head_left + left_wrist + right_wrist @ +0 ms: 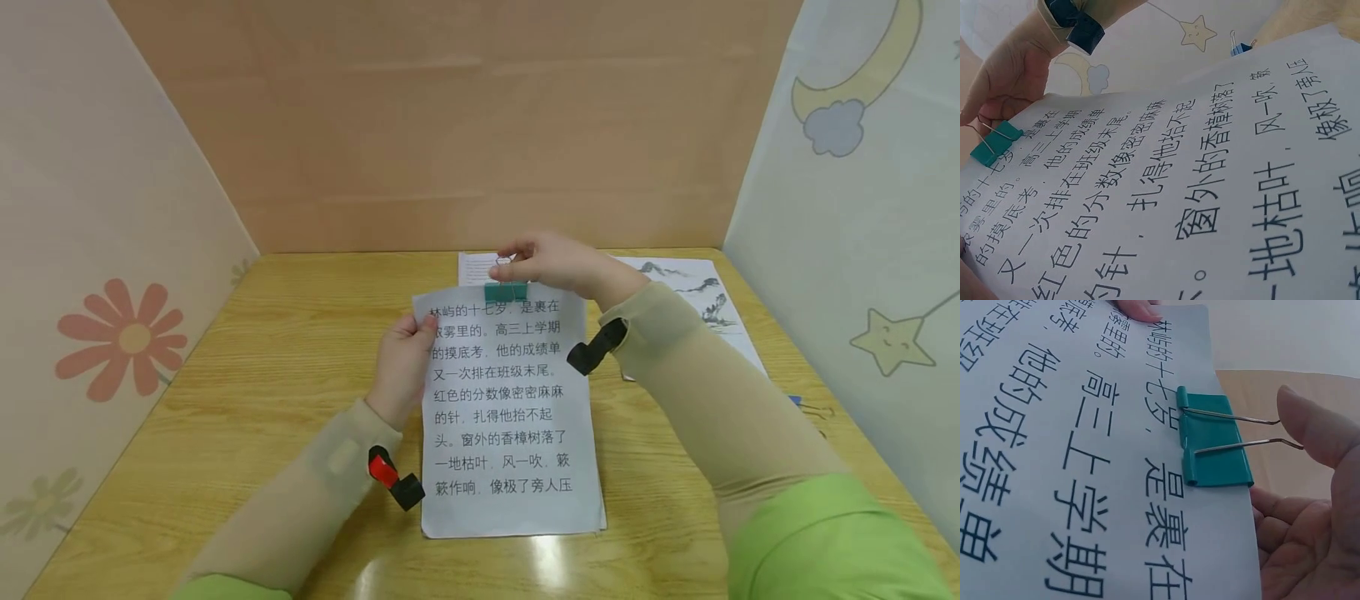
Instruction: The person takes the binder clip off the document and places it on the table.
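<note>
A stack of printed paper sheets (498,417) with large Chinese characters is held up over the table, tilted toward me. My left hand (405,362) pinches its left edge near the upper corner, thumb on the front. A teal binder clip (1215,440) sits across the middle of the top edge. My right hand (558,265) holds the clip from above, its thumb (1313,422) at the end of the front wire handle. The other right fingers curl behind the paper's top edge, partly hidden. In the left wrist view the clip (996,144) shows at the upper left.
Behind the sheets on the wooden table (315,333) lies a lined page (474,268). An ink landscape picture (697,292) is at the back right, partly behind my right arm. Blue binder clips (797,401) lie near the right edge. Patterned walls enclose the table on both sides.
</note>
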Tool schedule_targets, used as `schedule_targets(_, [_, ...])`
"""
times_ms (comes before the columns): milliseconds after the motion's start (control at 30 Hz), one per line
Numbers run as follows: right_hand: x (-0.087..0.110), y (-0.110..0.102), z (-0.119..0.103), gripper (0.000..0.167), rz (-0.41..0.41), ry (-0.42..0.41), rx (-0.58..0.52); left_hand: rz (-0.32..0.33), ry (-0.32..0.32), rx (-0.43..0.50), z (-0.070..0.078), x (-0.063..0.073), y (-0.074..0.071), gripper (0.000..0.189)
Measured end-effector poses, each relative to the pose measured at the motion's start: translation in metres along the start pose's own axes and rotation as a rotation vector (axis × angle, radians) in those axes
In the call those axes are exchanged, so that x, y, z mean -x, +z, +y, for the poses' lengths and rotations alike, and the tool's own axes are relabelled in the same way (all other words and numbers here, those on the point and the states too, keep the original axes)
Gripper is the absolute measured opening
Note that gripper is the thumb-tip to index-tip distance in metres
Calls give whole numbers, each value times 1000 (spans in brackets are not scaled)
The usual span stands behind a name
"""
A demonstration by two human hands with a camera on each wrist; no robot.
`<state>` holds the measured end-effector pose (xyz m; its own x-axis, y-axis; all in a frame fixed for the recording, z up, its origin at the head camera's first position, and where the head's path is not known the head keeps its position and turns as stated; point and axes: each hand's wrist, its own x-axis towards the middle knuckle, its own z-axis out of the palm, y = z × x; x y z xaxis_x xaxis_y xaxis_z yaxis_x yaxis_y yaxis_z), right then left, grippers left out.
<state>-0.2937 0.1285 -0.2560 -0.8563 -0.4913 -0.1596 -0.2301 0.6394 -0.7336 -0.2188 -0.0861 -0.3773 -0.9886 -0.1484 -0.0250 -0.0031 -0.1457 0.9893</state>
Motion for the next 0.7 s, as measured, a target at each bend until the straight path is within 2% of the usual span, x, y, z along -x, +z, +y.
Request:
schedule_targets(133, [0, -1, 0, 58, -11, 9, -52, -20, -1, 4, 3, 0, -2, 26])
schedule_targets(267, [-1, 1, 0, 54, 5, 4, -49, -39, 21, -7, 9, -1, -4, 32])
schedule_targets(467, [-4, 4, -1, 55, -10, -14, -47, -11, 73, -30, 17, -5, -7, 40])
schedule_targets(600, [-5, 3, 2, 55, -38, -25, -90, 13, 97, -25, 18, -6, -8, 39])
schedule_targets(700, [-5, 2, 4, 56, -27, -26, -93, 22, 112, -14, 18, -6, -8, 37])
